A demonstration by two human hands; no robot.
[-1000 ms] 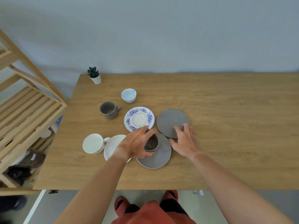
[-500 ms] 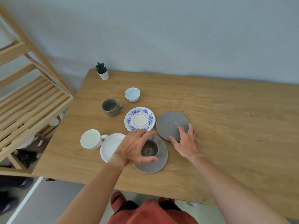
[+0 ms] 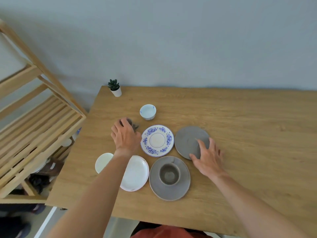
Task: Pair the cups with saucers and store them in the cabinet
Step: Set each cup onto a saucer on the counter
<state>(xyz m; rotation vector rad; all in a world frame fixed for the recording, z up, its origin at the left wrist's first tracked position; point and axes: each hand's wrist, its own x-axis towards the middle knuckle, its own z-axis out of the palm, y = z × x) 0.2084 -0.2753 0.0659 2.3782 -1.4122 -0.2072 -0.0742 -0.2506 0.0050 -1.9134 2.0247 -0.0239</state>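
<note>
A grey cup stands on a grey saucer near the table's front edge. My left hand reaches over a second grey cup, fingers curled around its top; most of that cup is hidden and blurred. My right hand rests with straight fingers on the edge of a bare grey saucer. Between the hands lies a blue-flowered saucer, with a small blue-and-white cup behind it. A white cup and a white saucer sit under my left forearm.
A slatted wooden shelf unit stands to the left of the wooden table, with things on its lower level. A small potted plant sits at the table's far left corner.
My left hand let go of the grey cup, now standing on the near grey saucer, and moved away to the far grey cup. My right hand stayed on the other grey saucer.
</note>
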